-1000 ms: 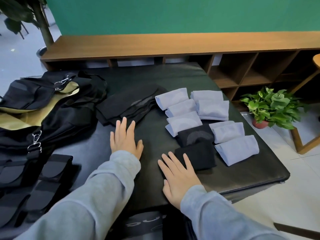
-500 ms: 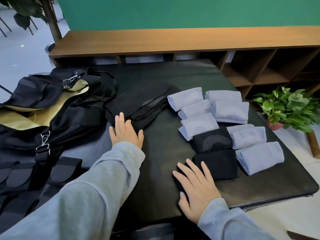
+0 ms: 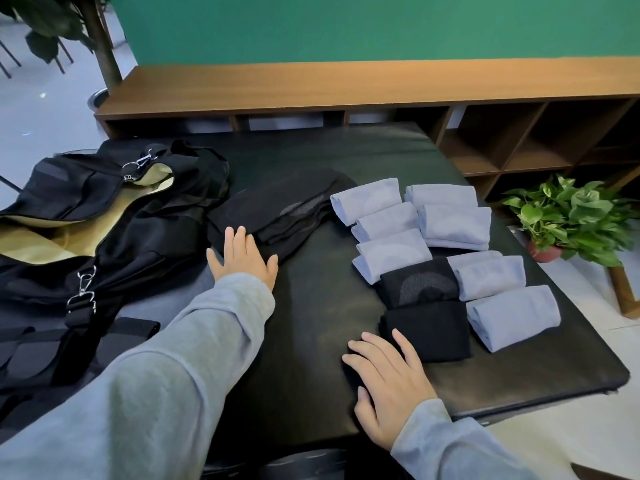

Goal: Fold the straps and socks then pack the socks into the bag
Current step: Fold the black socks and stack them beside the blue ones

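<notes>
Both hands barely shifted since a second ago; left crept onto the black pile. Right hand (image 3: pixel 388 386) flat near the table's (image 3: pixel 311 341) front edge, palm down, fingers spread, pressing dark cloth, fingertips touching the nearest of two folded black socks (image 3: pixel 429 330). Left hand (image 3: pixel 244 259) stretched further in, flat, fingers together, thumb out, on the unfolded black sock pile (image 3: pixel 280 213). Grey folded socks (image 3: pixel 453 233): seven, along the right edge. One open black bag (image 3: pixel 104 223) at the left edge, straps (image 3: pixel 45 351) by its near end.
</notes>
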A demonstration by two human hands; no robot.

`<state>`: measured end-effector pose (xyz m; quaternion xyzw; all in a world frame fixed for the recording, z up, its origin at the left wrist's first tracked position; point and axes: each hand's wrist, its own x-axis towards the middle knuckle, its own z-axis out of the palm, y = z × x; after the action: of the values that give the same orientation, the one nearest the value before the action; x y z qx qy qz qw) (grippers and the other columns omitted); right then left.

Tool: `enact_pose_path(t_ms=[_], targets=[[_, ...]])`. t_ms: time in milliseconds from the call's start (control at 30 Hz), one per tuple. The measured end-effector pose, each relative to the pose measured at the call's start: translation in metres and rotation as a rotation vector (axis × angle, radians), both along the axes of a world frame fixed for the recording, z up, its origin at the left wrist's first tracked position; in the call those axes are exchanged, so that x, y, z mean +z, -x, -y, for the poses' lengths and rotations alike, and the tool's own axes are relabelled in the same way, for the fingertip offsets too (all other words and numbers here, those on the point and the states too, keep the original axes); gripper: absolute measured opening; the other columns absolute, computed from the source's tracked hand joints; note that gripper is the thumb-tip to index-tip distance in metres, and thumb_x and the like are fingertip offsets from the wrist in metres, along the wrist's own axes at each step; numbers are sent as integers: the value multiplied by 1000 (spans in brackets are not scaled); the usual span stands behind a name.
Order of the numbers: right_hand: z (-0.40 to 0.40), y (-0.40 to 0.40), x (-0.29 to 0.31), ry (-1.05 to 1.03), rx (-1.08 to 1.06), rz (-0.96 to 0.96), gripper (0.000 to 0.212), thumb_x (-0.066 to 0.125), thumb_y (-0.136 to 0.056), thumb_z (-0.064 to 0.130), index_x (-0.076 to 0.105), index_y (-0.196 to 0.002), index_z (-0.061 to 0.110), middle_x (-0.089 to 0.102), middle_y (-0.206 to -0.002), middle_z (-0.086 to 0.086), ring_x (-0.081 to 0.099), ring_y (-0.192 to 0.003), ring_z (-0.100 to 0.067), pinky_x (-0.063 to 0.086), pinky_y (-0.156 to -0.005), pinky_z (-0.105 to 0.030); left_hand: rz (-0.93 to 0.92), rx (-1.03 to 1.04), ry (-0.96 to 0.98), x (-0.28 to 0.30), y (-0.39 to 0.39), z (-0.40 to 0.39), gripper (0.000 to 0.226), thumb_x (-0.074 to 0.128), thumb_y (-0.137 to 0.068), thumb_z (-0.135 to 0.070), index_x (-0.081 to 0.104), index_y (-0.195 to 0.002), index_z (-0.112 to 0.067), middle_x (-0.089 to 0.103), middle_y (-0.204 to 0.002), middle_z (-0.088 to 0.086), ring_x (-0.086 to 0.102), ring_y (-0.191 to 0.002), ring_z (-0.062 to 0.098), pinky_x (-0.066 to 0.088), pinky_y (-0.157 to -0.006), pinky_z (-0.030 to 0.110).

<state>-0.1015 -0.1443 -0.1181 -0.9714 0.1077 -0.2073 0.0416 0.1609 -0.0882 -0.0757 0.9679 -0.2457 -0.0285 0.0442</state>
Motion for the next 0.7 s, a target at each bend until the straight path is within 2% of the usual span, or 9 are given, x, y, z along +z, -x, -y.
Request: enact_pose_path(t_ms=[167, 367, 467, 600, 700], targets=[[-1, 1, -1, -12, -11, 4, 43, 48, -65, 26, 67, -103, 17, 63, -115, 2, 50, -117, -18, 29, -105, -46, 3, -67, -17, 10, 19, -9, 60, 34, -96, -46, 22, -145, -13, 9, -155, -5, -9, -144, 13, 4, -115, 48], [-4, 1, 7, -18, -53, -44, 39, 44, -67, 28, 67, -96, 17, 64, -108, 3, 51, -108, -16, 27, -105, -45, -29, -217, -151, 10, 70, -53, 63, 28, -97, -49, 12, -148, -17, 3, -156, -8, -15, -143, 12, -1, -114, 48], [-7, 1, 13, -94, -109, -82, 38, 43, -71, 32, 66, -97, 16, 64, -105, 2, 52, -105, -14, 25, -106, -41, -33, -299, -204, 8, 102, -82, 62, 26, -97, -50, 12, -149, -19, 4, -155, -11, -16, -142, 10, -4, -113, 48], [-19, 2, 17, -285, -195, -82, 43, 40, -80, 34, 61, -111, 14, 60, -116, 2, 57, -109, -17, 30, -111, -33, -83, -380, -97, 1, 139, -115, 57, 30, -97, -47, 18, -147, -24, 11, -153, -15, -8, -142, 2, -5, -114, 42], [-35, 3, 20, -368, -168, -140, 45, 48, -90, 29, 45, -134, 19, 43, -140, 7, 39, -129, -12, 21, -110, -24, -68, -420, -38, 0, 159, -124, 54, 32, -97, -45, 21, -146, -27, 14, -152, -16, 1, -141, -1, -6, -114, 39]])
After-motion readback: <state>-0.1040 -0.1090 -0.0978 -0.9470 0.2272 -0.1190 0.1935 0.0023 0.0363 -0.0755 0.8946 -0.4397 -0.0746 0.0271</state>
